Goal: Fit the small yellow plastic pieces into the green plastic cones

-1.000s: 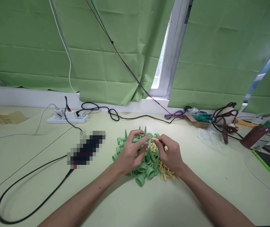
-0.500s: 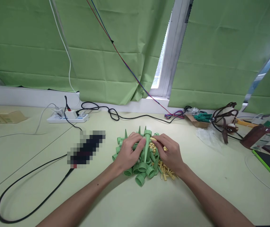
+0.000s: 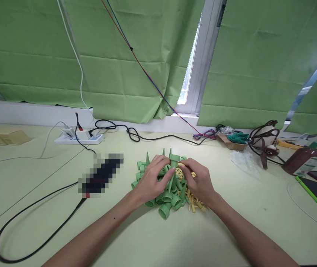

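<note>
- The left hand's (image 3: 153,177) grip clasps a tapering green cone (image 3: 174,161), thumb now crossing its previously bare shaft.
- The right hand's (image 3: 199,176) grip pinches a slim yellow piece (image 3: 181,164) beside it.
- Beneath both: heaped, hollow-capped plastic spikes (image 3: 164,211) on the tabletop (image 3: 147,241).

The pale table (image 3: 175,244) carries green cone-shaped pieces (image 3: 164,211) heaped beside small yellow parts (image 3: 196,204) — and, farther out, 1 white power strip (image 3: 94,141), 1 cardboard box (image 3: 230,143), 1 dark red bottle (image 3: 297,162).

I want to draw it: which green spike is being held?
The green spike in the left hand, wide end up; the other green spikes are heaped on the table.
</note>
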`<state>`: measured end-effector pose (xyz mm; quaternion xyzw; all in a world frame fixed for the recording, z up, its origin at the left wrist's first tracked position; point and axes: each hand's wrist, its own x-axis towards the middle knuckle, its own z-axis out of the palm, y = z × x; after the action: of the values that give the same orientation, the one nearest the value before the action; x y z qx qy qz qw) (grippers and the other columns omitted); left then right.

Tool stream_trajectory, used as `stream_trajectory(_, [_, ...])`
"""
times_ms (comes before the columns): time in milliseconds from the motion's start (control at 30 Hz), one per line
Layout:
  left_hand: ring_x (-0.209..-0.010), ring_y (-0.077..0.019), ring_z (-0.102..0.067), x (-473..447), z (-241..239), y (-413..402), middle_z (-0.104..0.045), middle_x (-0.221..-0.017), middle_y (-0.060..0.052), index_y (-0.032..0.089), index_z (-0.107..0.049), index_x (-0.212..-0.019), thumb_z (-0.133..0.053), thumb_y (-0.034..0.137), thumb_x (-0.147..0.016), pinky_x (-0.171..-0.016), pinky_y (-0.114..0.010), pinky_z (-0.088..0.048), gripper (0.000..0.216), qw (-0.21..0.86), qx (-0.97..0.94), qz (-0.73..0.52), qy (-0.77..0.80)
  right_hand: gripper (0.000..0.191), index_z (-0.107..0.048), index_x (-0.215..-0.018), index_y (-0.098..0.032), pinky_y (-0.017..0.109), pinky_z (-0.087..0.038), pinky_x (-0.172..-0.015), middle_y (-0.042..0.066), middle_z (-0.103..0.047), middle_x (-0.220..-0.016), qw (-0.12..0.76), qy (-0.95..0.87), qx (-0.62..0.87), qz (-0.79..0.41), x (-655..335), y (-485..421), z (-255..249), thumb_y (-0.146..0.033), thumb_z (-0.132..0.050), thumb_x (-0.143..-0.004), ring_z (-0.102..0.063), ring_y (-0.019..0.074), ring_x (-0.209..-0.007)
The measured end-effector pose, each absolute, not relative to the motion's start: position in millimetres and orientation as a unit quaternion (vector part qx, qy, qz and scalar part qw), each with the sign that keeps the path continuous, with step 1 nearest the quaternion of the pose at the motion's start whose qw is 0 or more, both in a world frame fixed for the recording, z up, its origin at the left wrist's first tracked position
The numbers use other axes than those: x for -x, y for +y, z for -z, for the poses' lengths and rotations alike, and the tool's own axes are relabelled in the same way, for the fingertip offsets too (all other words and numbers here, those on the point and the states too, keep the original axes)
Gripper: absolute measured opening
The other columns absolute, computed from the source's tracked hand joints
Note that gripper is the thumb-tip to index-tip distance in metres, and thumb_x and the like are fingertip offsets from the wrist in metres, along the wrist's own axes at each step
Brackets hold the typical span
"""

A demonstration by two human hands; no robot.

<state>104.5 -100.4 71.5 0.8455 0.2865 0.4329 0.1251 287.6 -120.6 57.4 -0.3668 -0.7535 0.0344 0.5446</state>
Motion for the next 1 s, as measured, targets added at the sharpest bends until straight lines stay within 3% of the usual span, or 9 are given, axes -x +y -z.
stream_trajectory(367, [-0.101, -0.0214, -0.054, -99.7, -66.3, -93.3, -0.057, -0.107, -0.010, 0.020, -0.058, -0.108, -0.049, 0.018, -0.096, -0.082, -0.034, -0.049, 0.015, 0.049, -0.865, -0.431, 0.252, 0.022, -0.055, -0.082, -0.020, 0.026, -0.039, -0.053, -0.001, -0.054, -0.064, 0.529, -0.762, 0.371, -0.052, -288.3, -122.1, -58.3, -0.022, -0.042, -0.100, -0.048, 0.0126, -0.056])
stream_trajectory(567, [-0.097, -0.0207, -0.056, -101.5, -64.4, -93.4, -0.057, -0.105, -0.009, 0.020, -0.059, -0.111, -0.050, 0.018, -0.096, -0.079, -0.033, -0.050, 0.018, 0.000, -0.855, -0.454, 0.250, 0.023, -0.056, -0.082, -0.020, 0.026, -0.038, -0.052, -0.001, -0.055, -0.064, 0.527, -0.762, 0.372, -0.052, -288.3, -122.3, -58.5, -0.024, -0.042, -0.100, -0.048, 0.0124, -0.055])
stream_trajectory(1000, [-0.091, -0.0195, -0.052, -103.9, -61.0, -91.6, -0.056, -0.097, -0.007, 0.020, -0.055, -0.108, -0.049, 0.012, -0.095, -0.078, -0.032, -0.046, 0.016, 0.008, -0.841, -0.475, 0.260, 0.017, -0.060, -0.098, -0.019, 0.027, -0.041, -0.061, 0.002, -0.056, -0.075, 0.502, -0.787, 0.353, -0.058, -289.5, -120.1, -60.0, -0.017, -0.043, -0.099, -0.049, 0.0143, -0.065])
